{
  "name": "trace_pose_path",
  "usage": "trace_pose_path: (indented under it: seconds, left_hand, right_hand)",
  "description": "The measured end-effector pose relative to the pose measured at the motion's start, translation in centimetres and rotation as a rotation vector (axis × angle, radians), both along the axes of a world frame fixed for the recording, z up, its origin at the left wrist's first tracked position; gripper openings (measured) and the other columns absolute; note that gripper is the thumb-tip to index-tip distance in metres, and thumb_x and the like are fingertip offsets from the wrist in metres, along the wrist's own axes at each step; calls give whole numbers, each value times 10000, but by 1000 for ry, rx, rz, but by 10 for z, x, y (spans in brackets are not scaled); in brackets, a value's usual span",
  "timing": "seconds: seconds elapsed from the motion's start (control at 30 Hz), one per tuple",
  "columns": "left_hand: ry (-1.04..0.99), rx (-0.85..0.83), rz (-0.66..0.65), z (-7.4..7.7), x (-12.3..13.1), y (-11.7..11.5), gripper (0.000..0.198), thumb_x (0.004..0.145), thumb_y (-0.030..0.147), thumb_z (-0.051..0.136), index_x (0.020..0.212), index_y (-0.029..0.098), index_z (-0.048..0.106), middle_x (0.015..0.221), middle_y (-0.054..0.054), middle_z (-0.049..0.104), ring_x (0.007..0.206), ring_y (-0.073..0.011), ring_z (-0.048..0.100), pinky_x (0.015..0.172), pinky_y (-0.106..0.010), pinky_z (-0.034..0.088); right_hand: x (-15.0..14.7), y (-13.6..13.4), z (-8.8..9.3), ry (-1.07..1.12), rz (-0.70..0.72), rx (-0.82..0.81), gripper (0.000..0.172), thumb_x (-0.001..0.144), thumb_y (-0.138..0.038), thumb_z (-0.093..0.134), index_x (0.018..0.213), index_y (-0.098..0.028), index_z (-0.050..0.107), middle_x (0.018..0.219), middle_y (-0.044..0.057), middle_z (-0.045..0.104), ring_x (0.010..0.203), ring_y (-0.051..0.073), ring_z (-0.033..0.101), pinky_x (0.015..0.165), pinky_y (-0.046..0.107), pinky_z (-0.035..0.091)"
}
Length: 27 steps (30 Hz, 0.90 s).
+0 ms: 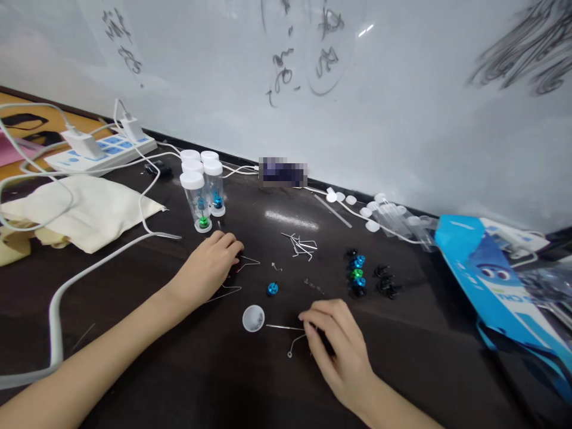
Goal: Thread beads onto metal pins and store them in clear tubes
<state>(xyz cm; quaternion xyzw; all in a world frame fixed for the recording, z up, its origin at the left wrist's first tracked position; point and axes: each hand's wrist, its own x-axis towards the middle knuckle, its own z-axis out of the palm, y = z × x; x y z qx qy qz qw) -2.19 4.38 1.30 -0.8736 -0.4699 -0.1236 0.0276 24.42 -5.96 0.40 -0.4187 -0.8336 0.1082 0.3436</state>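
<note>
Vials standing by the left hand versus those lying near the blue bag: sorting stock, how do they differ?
The standing vials are upright; the lying vials rest on their sides. Standing vials are capped; lying vials have loose caps beside them. Standing vials hold blue and green parts; lying vials look empty. Both are clear plastic.

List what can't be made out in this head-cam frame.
All in the head view:
- The left hand covers part of the bent wires. Whether its fingers grip one cannot be told.
- The right hand hides the end of the thin wire that it pinches.
- The item by the wall is blurred out.
- The blue bag is cut off by the right edge.
- The dark small parts are too small to identify.
</note>
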Motion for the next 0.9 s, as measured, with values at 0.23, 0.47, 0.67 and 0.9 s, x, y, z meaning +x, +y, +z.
trace_pose_path:
  seconds: [0.23, 0.47, 0.67, 0.9]
  left_hand:
    - [84, 13, 7, -5, 1, 2, 190, 918, 89, 462, 803, 126, 609, 858, -109, 602, 812, -272, 536, 759, -404, 462]
    - [-230, -17, -17, 12, 9, -10, 220, 899, 219, 586, 1083, 102, 564, 1000, -107, 621, 931, -269, 536, 852, -419, 452]
    - [-500, -400, -142, 9, 31, -24, 249, 778, 256, 745, 988, 196, 626, 957, -25, 664, 951, -223, 546, 825, -339, 478]
    - [-504, -403, -150, -5, 48, -22, 81, 798, 175, 714, 863, 176, 665, 896, -36, 677, 927, -229, 573, 826, -350, 468]
  right_hand:
    - [0, 62, 18, -445, -406, -113, 256, 960, -349, 506, 1109, -141, 520, 901, 82, 625, 802, 250, 636, 682, 346, 480]
    - [-14, 105, 9, -687, -517, -113, 118, 948, -251, 539, 890, -149, 541, 890, 101, 634, 657, 222, 662, 475, 251, 348]
    - [-4, 70, 12, -77, -341, -197, 175, 986, -236, 469, 814, -207, 465, 721, -14, 570, 601, 137, 575, 573, 246, 429]
    - [-25, 23, -9, 563, -72, -408, 127, 961, -174, 498, 853, -213, 552, 770, -18, 595, 538, 87, 523, 524, 227, 439]
